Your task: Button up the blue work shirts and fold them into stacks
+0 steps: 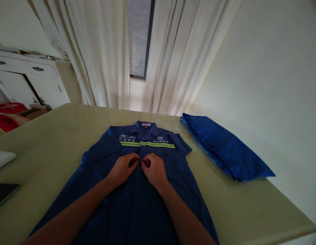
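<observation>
A dark blue short-sleeved work shirt (pixel 153 204) lies spread face up, its collar at the far end. White lettering and a yellow-and-grey reflective stripe cross its chest. My left hand (pixel 124 166) pinches the front placket just below the stripe, thumb and forefinger together. Close beside it, my right hand (pixel 155 168) pinches the placket's other side in the same way. Any button between the fingertips is too small to make out. My forearms cover parts of the shirt's lower front.
The shirt rests on a pale table (pixel 61 146). Folded blue cloth (pixel 221 146) lies at the right by the wall. At the left edge are a dark flat device (pixel 4 192) and something white (pixel 3 158). Curtains (pixel 104 54) and a white cabinet (pixel 45 83) stand beyond.
</observation>
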Demonstrator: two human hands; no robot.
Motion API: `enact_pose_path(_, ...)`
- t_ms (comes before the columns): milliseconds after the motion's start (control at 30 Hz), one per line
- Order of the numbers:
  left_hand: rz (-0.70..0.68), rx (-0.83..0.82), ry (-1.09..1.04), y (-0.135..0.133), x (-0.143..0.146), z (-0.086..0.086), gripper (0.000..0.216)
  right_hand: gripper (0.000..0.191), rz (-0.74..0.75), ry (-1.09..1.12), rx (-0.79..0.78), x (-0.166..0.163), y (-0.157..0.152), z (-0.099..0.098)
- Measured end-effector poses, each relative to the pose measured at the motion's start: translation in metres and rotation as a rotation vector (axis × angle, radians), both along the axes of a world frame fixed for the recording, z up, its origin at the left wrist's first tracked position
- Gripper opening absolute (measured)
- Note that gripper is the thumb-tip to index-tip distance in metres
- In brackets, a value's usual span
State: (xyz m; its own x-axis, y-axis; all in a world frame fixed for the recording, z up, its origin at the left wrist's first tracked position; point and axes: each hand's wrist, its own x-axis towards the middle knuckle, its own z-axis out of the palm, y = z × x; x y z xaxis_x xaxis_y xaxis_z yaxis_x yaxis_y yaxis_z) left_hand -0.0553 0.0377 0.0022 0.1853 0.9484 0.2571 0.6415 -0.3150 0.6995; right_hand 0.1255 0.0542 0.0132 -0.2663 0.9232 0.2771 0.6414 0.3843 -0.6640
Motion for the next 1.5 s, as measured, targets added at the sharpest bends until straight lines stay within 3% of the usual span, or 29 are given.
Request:
enact_pose_path(600, 0.001, 0.003, 0.021, -0.001, 0.000, 0.000, 0.019, 0.003, -0.026, -0.055, -0.006, -0.002, -0.003, 0.002)
enact_pose_path(833, -0.013, 0.001, 0.011, 0.000, 0.000, -0.001, 0.019, 0.003, 0.022, 0.137, -0.191, 0.004, 0.007, -0.006)
enact_pose_path(1033, -0.020, -0.027, -0.005, 0.001, -0.001, 0.001, 0.021, 0.007, 0.040, 0.174, -0.220, 0.005, 0.010, -0.005)
enact_pose_path(1267, -0.020, -0.142, -0.114, 0.000, 0.000, 0.010, 0.028, 0.006, 0.042, 0.112, -0.118, 0.004, 0.007, -0.008)
enact_pose_path(1500, 0.004, -0.179, -0.179, 0.006, -0.001, 0.001, 0.027, 0.011, 0.052, 0.035, -0.014, 0.002, 0.004, -0.005)
